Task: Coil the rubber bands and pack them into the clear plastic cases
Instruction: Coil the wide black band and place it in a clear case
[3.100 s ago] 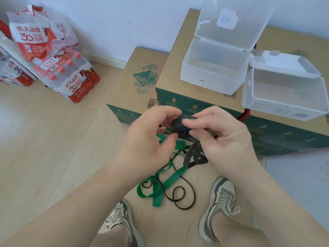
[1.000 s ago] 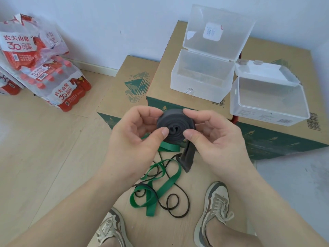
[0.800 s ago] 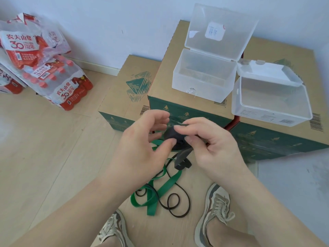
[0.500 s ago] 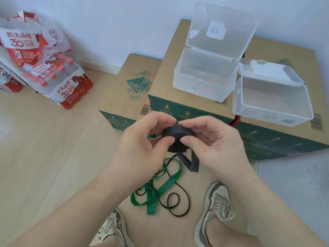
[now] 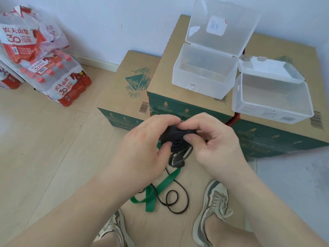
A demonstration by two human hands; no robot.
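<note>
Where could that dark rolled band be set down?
Bare: the low cardboard box top left of the clear plastic cases, and the pale wooden floor between it and the shrink-wrapped bottle packs. Crowded: by the shoes, where a flat green band and a thin black band lie tangled.

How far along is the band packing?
Done: nothing packed; the left case and right case stand open and look empty. In hand: the left hand and right hand pinch a dark band, mostly coiled, with a short tail hanging loose. Left: finish that coil, case it, then coil the green band and thin black band lying below.
</note>
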